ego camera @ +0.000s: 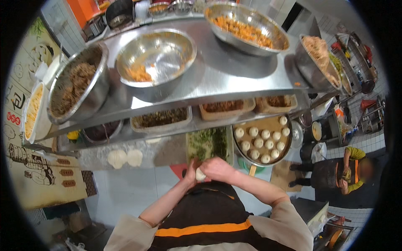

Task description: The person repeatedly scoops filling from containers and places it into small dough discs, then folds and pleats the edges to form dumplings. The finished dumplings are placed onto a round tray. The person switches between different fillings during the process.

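Observation:
A small white dough bun [200, 174] sits between my hands, close before my dark apron. My left hand [191, 172] cups it from the left, while the fingers of my right hand [218, 169] pinch its top edge. Just beyond my hands lies a rectangular tray of chopped green filling [208, 142]. To the right, a round steamer pan [236, 149] holds several pleated white buns [265, 135]. Flat dough rounds [134, 157] rest on the floured worktop [94, 155] at the left.
A steel shelf [201, 81] crosses above the worktop, bearing large metal bowls of filling, among them a nearly emptied bowl [157, 58]. Beneath it stand plastic tubs of dark filling [161, 118]. At the far right a co-worker [339, 174] stands on the floor.

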The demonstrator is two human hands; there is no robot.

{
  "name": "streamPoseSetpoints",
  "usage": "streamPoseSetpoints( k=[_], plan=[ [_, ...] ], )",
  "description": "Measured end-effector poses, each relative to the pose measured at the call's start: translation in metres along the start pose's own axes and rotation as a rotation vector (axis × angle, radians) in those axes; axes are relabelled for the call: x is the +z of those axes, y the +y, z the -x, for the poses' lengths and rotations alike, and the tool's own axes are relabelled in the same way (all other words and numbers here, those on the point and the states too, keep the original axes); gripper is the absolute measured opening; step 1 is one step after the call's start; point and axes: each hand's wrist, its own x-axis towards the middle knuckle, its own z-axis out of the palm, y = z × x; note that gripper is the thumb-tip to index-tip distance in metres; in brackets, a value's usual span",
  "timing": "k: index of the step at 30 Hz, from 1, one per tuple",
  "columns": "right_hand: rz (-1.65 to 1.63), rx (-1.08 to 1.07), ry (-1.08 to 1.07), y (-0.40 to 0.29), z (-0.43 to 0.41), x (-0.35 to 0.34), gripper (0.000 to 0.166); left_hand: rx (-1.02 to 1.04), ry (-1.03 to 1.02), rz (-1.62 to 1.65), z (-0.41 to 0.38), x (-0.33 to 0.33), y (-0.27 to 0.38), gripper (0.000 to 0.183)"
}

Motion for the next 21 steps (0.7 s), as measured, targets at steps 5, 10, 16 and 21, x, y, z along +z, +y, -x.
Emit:
streamPoseSetpoints(
  k=[5,10,16,21],
  plan=[
    [0.006,-0.056,0.101,-0.019,0.002,0.017,0.011,-0.049,0.159,-0.154,-0.01,-0.041,-0.036,0.044],
    [-0.084,-0.021,-0.024,-0.025,0.002,0.028,0.013,-0.122,0.184,-0.206,0.019,-0.027,-0.023,0.045],
    [-0.065,-0.055,0.15,-0.034,0.004,0.04,0.012,-0.14,0.291,-0.136,0.025,-0.041,-0.031,0.045],
    [-0.049,-0.024,0.13,-0.039,0.008,0.052,0.011,-0.187,0.326,-0.193,0.031,-0.028,-0.027,0.051]
  ],
)
